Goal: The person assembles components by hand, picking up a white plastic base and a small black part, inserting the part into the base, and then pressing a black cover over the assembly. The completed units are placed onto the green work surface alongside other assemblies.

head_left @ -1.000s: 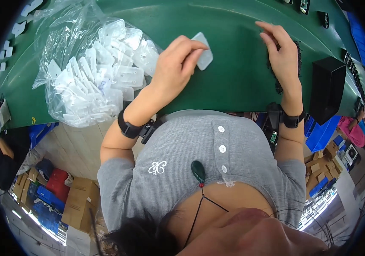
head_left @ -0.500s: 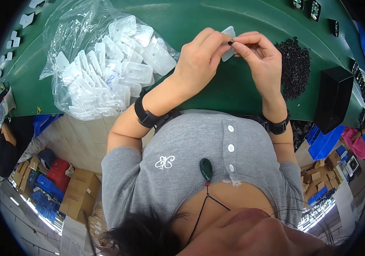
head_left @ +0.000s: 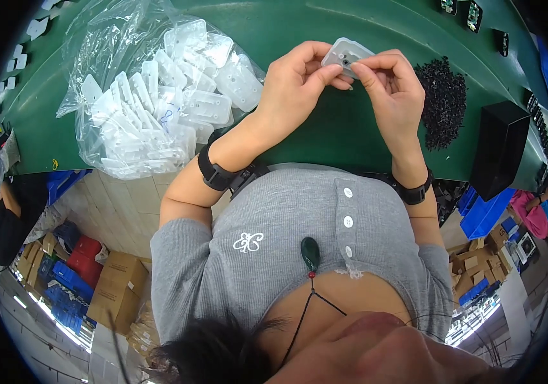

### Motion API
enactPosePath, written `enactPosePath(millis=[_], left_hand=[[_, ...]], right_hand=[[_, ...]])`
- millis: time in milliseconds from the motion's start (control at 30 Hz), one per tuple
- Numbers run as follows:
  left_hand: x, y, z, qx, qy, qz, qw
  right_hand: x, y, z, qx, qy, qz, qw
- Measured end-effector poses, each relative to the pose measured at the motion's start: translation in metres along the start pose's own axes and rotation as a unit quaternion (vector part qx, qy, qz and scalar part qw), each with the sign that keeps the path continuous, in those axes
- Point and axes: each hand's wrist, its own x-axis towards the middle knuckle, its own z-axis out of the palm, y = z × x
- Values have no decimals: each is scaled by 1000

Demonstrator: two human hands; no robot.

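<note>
A translucent white plastic cover (head_left: 351,48), shaped like a shallow rectangular shell, is held up above the green table at the top centre. My left hand (head_left: 299,80) pinches its left side between thumb and fingers. On the cover's face sits a small black part (head_left: 346,62). Closed at the cover's right edge, my right hand (head_left: 389,83) has its thumb tip beside that black part. Whether another small part is between its fingers is hidden. Just right of this hand lies a pile of small black parts (head_left: 443,102).
A clear plastic bag (head_left: 107,57) full of similar white covers (head_left: 207,107) lies left of my arms. A black box (head_left: 501,147) stands right of the pile. Circuit boards (head_left: 472,16) lie at the far right, and loose white pieces (head_left: 21,61) at the far left.
The cover has turned from nearly edge-on to showing its face. A black bit pinched between my fingertips before now appears on the cover, and the right thumb lies close to it.
</note>
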Motion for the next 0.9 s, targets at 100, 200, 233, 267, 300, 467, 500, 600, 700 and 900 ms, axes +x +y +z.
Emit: enactPosePath(millis=[100, 200, 233, 267, 300, 467, 500, 600, 700, 900], left_hand=[[0, 1, 0, -31, -11, -12, 999], [0, 2, 0, -58, -14, -12, 998], [-1, 2, 0, -60, -18, -11, 998], [-1, 2, 0, -61, -18, -11, 998], [-2, 2, 1, -61, -18, -9, 998], [0, -5, -1, -55, -12, 37, 998], [1, -4, -1, -43, 0, 45, 998], [1, -2, 0, -40, 16, 59, 997], [1, -1, 0, -41, 18, 62, 997], [-1, 0, -3, 1, -13, 41, 999]], right_hand=[[0, -4, 4, -11, 21, -28, 999], [0, 6, 11, 12, 84, -91, 992], [0, 7, 13, 11, 83, -92, 992], [0, 8, 14, 7, 95, -96, 991], [0, 8, 15, 4, 106, -100, 989], [-5, 1, 17, -14, 69, -64, 995], [-7, 0, 16, -33, 43, -20, 998], [-6, -3, 17, 8, 23, -28, 999], [-3, -3, 10, -99, 77, -138, 983], [3, -7, 2, -165, 52, -137, 975]])
